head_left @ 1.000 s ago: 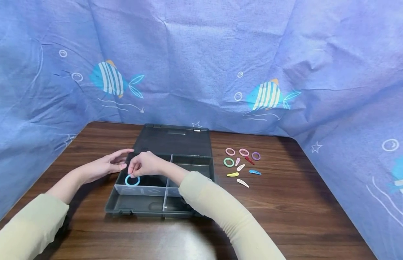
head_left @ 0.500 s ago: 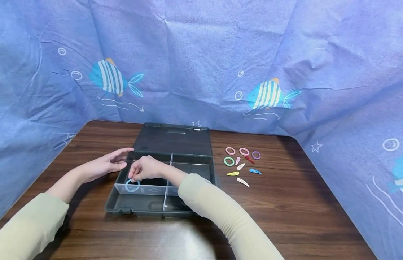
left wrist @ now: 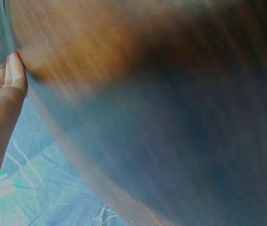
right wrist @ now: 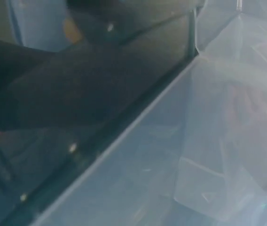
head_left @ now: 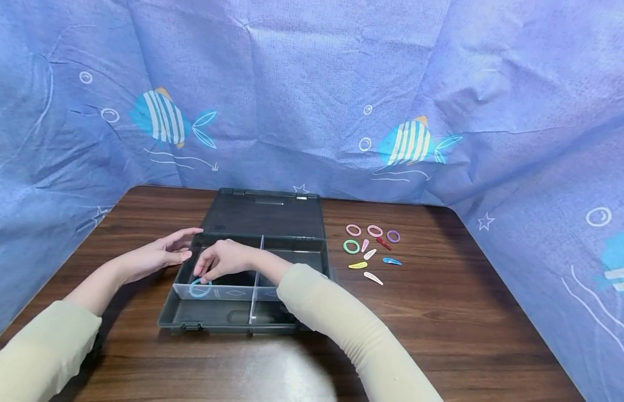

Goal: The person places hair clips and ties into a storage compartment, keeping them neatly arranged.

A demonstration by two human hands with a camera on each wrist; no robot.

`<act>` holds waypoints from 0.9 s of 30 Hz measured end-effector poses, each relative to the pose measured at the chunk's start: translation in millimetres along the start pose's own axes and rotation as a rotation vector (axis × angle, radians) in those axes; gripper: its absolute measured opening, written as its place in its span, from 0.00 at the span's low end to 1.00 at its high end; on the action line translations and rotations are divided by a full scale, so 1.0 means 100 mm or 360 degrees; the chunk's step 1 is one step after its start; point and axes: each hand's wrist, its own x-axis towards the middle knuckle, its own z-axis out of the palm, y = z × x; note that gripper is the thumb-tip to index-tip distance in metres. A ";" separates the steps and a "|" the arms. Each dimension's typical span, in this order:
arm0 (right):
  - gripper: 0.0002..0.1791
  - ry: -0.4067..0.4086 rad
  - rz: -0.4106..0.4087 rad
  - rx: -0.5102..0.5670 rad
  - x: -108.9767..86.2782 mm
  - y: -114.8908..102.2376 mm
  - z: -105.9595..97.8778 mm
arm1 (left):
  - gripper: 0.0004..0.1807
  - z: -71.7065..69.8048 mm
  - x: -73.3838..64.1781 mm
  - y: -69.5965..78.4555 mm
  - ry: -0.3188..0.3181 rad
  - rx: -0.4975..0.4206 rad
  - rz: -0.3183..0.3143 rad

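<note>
In the head view a dark translucent organizer box (head_left: 211, 325) lies with its lid (head_left: 266, 215) folded back. My right hand (head_left: 226, 259) reaches down into its left compartment, thumb and fingers parted. Just below the fingertips is a light-blue hair tie (head_left: 200, 296), seen through the clear patterned divider (head_left: 234, 293). My left hand (head_left: 163, 252) rests with extended fingers against the left side of the box, near the hinge. The left wrist view shows the fingertips of this hand (left wrist: 9, 82) at the box edge. The right wrist view shows the divider (right wrist: 147, 155) and dark box interior close up.
To the right of the box on the wooden table (head_left: 442, 312) lie pink hair ties (head_left: 353, 225), a green hair tie (head_left: 344, 249) and a purple one (head_left: 388, 237). Several snap clips lie there, including a yellow clip (head_left: 358, 266) and a blue clip (head_left: 392, 261). A blue curtain (head_left: 301, 84) hangs behind.
My right hand has lowered the light-blue hair tie from above the divider to behind it, and its fingers have parted. The left hand has stayed at the box's side.
</note>
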 end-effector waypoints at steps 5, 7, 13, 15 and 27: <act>0.11 -0.0087 -0.0050 0.0084 -0.07 -0.01 -0.08 | 0.35 -0.02 0.00 -0.01 -0.0009 0.0011 -0.0005; 0.11 -0.0108 -0.0058 0.0104 -0.10 -0.04 -0.12 | 0.35 -0.02 0.01 -0.01 -0.0012 0.0014 -0.0004; 0.13 -0.0137 -0.0095 0.0133 -0.20 -0.13 -0.25 | 0.35 0.00 -0.01 0.03 -0.0001 0.0026 -0.0038; 0.13 -0.0138 -0.0127 0.0124 -0.24 -0.15 -0.29 | 0.36 0.00 -0.02 0.04 0.0005 0.0019 -0.0048; 0.13 -0.0140 -0.0231 0.0032 -0.60 -0.19 -0.48 | 0.36 0.00 -0.01 0.05 0.0004 0.0024 -0.0059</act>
